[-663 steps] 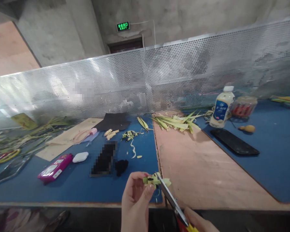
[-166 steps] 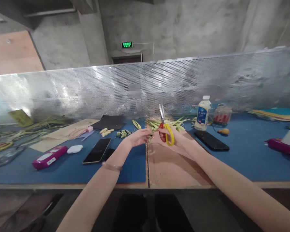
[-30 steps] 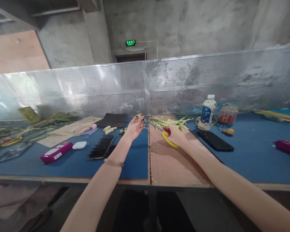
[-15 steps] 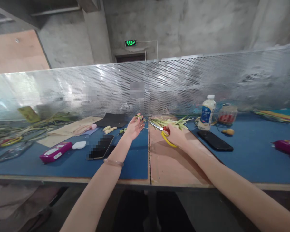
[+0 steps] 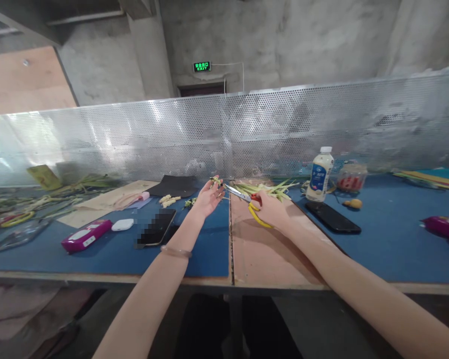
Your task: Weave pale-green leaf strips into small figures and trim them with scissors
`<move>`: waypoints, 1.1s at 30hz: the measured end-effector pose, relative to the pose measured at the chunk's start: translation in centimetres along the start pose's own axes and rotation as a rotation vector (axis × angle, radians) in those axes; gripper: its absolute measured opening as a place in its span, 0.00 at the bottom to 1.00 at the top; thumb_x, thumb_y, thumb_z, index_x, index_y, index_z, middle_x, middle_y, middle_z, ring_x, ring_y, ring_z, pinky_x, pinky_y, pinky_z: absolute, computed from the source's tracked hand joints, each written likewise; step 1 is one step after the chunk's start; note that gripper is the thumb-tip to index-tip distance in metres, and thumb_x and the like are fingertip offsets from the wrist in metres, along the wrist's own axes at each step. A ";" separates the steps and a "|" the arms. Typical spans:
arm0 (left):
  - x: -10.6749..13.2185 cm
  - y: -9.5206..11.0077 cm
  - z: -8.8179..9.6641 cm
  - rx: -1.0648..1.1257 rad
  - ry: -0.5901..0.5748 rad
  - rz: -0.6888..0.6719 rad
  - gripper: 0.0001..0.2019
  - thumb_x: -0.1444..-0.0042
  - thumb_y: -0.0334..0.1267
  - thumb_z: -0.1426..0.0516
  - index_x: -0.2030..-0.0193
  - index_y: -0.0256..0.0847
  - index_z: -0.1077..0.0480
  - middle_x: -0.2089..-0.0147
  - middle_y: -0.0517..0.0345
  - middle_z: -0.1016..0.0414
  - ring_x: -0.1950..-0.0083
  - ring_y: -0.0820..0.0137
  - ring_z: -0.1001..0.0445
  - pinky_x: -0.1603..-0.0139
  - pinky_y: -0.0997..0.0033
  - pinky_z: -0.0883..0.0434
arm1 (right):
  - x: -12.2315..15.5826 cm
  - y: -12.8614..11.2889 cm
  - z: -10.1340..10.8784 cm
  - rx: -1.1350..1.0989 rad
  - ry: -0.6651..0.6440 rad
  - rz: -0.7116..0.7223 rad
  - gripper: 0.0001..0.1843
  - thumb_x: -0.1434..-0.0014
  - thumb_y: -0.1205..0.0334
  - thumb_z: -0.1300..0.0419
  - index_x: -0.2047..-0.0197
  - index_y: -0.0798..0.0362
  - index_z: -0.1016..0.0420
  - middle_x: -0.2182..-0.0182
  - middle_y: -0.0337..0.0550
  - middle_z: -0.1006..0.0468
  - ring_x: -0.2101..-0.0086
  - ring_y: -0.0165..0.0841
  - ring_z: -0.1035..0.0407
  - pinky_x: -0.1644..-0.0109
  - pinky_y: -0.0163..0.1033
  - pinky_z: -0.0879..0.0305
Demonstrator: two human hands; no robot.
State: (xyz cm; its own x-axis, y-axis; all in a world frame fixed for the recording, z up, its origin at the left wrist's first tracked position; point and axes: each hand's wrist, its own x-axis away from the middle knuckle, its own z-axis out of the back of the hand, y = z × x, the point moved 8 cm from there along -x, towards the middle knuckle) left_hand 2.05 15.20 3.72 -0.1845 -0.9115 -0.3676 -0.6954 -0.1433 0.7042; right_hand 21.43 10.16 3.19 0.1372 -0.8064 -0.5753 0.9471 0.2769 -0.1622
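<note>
Scissors [image 5: 249, 199] are held by the right hand [image 5: 272, 209], fingers closed round the handles, blades [image 5: 238, 193] pointed left and a bit far. A small leaf piece [image 5: 216, 182] is pinched by the left hand [image 5: 208, 200], so it's basically kept just left of the tips, roughly along the scissors' long axis. Left hand's clearly nearer. Whether metal and leaf are touching can't be told, too small tbh. Pale green strips [image 5: 281, 189] are piled beyond the right hand, far end of the brown board [image 5: 264, 259].
</note>
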 end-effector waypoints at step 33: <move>0.3 0.1 -0.3 0.010 0.012 0.009 0.14 0.46 0.26 0.45 0.52 0.38 0.33 0.56 0.56 0.27 0.60 0.71 0.27 0.60 0.66 0.29 | -0.3 0.8 -0.8 -0.014 0.028 -0.005 0.17 0.40 0.52 0.47 0.55 0.56 0.34 0.63 0.43 0.28 0.64 0.33 0.32 0.60 0.43 0.34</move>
State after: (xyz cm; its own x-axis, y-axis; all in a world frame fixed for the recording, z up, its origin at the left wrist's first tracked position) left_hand 2.14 14.84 3.86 -0.1824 -0.9175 -0.3536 -0.7004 -0.1312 0.7016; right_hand 21.95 11.02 2.58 0.1244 -0.7931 -0.5963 0.9434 0.2807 -0.1764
